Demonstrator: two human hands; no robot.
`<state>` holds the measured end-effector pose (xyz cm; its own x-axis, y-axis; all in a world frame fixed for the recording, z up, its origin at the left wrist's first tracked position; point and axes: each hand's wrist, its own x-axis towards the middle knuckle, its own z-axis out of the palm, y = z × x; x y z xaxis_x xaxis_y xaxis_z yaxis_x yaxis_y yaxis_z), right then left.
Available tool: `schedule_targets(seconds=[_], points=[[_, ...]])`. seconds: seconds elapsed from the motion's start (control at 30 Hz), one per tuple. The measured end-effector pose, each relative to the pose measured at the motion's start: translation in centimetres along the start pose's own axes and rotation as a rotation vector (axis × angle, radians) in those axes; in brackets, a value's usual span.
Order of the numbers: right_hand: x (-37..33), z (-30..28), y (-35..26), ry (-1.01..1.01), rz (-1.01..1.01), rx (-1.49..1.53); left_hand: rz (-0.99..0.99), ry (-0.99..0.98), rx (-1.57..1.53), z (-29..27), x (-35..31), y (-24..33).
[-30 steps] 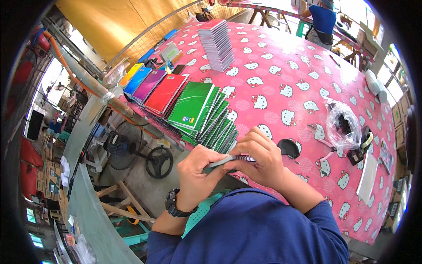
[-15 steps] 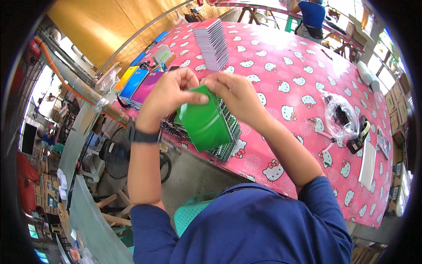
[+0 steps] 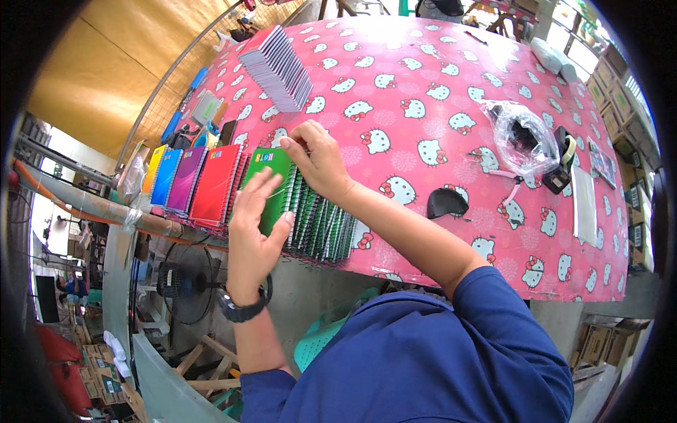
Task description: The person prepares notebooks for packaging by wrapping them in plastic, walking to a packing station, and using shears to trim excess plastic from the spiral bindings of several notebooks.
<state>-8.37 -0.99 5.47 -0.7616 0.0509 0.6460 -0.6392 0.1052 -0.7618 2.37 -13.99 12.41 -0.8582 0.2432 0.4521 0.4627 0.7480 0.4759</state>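
Observation:
A green spiral notebook [image 3: 269, 169] lies at the right end of a row of coloured notebooks, against a mass of wire-bound notebooks [image 3: 328, 224] with green edges. My left hand [image 3: 255, 229] rests over its cover with fingers spread and thumb apart, partly hiding it. At the notebook's top right corner is my right hand [image 3: 319, 161], its thumb by the cover's edge and its index finger apart from the thumb. Left of the green one lie a red notebook [image 3: 214, 187], a purple one [image 3: 186, 180], a blue one [image 3: 166, 178] and a yellow one [image 3: 152, 169].
A tall stack of notebooks [image 3: 276, 70] stands beyond my hands on the pink patterned tablecloth [image 3: 395, 134]. Farther right are a clear plastic bag [image 3: 522, 141], a black curved piece [image 3: 447, 203] and a tape dispenser [image 3: 560, 162]. A fan [image 3: 187, 282] stands below the table's left edge.
The green notebook, held up between both hands before, now lies down in the row. My fingers have loosened from it. The view has shifted, showing the red notebook and the black curved piece.

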Motion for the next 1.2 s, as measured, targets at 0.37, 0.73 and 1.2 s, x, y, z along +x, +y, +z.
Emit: schedule_targets(seconds=[0.37,0.73,1.2], points=[[-5.2,-2.4,5.3,-0.255,0.494,0.578,-0.360,0.875,-0.734,14.1,-9.9,-5.9],[-5.9,-0.8,3.9,0.091,0.354,0.202,-0.434,0.904,-1.077,14.8,-9.0,-6.0],[-3.6,-2.3,1.9,0.195,0.139,0.279,-0.248,1.059,-1.120,9.2,-5.1,-3.3]])
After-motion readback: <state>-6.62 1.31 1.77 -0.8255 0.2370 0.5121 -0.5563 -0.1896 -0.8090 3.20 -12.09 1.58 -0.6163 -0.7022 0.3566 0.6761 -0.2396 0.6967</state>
